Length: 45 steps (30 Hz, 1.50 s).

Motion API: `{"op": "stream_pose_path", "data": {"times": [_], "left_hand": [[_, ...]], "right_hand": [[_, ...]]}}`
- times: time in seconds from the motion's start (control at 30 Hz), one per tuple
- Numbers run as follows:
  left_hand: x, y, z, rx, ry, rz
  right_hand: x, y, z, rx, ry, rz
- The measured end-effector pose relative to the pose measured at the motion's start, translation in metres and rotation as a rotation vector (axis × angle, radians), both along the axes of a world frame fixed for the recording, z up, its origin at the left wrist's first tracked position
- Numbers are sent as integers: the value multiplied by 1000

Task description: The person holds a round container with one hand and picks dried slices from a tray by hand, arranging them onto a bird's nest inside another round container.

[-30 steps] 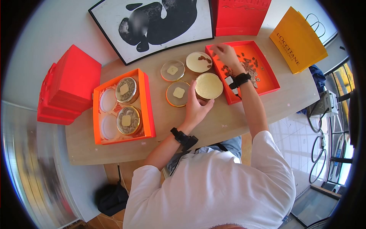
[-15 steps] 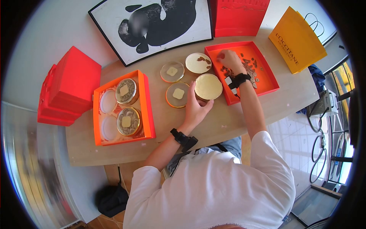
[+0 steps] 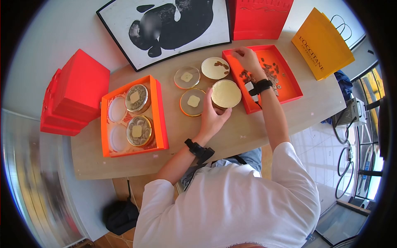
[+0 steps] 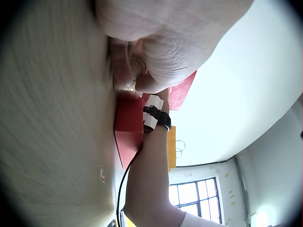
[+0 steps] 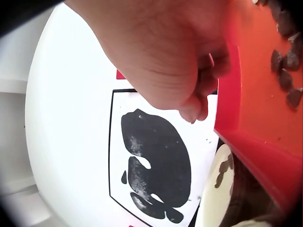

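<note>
My left hand [image 3: 214,116] curls round the near side of a round gold-faced container [image 3: 226,94] on the table. The left wrist view shows that hand's fingers low against the tabletop, hiding most of the container. Over the far left part of a shallow red box [image 3: 291,88] is my right hand [image 3: 247,58]. Its fingers are curled in with the thumb close to them, and nothing shows between them in the right wrist view [image 5: 163,52]. Dark brown pieces [image 5: 285,79] and paler round slices [image 3: 273,78] lie in the box. A cream round container [image 3: 210,68] beside it bears several brown pieces.
Two clear round lids [image 3: 194,100] with gold labels lie left of the containers. An orange box [image 3: 164,124] holds two filled jars [image 3: 139,130] and two white rings. Red boxes [image 3: 80,89], a framed picture [image 3: 188,41], a red bag [image 3: 261,18] and a yellow bag [image 3: 320,47] stand round the edges.
My right hand dipped lower into the red box half a second ago and has come back up toward its far left edge. The left hand and its container have stayed still.
</note>
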State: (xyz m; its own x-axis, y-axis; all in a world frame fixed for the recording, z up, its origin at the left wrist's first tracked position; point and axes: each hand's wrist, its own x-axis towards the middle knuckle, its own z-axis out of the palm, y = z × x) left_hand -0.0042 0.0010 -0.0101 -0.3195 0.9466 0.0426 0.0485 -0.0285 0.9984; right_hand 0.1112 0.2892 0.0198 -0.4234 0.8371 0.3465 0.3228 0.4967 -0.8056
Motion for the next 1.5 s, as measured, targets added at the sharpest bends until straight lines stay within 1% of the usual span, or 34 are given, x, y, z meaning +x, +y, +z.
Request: {"op": "stream_pose_path", "data": {"times": [0.1, 0.2, 0.3, 0.4, 0.5, 0.6, 0.9, 1.07, 1.2, 1.3, 1.4, 1.5], "left_hand": [[0, 2, -5, 54, 52, 13], [1, 2, -6, 83, 75, 22], [1, 3, -7, 80, 68, 20], [0, 4, -10, 73, 60, 12], [0, 4, -8, 62, 58, 9], [0, 3, -6, 55, 68, 13], [1, 3, -10, 88, 72, 23], [0, 3, -9, 48, 43, 9], [1, 4, -10, 90, 66, 22], [0, 4, -10, 99, 67, 21], [1, 4, -11, 122, 83, 40], [2, 4, -12, 107, 68, 26]], "right_hand": [[-7, -18, 12, -109, 70, 214], [-8, -25, 23, -147, -44, 371], [-4, -20, 14, -64, -184, 389], [-2, -35, 26, 31, -271, 330], [-1, -35, 27, 77, -335, 369], [-1, -30, 21, 58, -356, 398], [-1, -30, 17, 40, -393, 396], [-1, -30, 17, 40, -404, 407], [-1, -36, 24, 44, -406, 390], [-3, -38, 24, 56, -284, 328], [-4, -23, 20, 67, -165, 329], [-3, -25, 34, 47, -80, 199]]}}
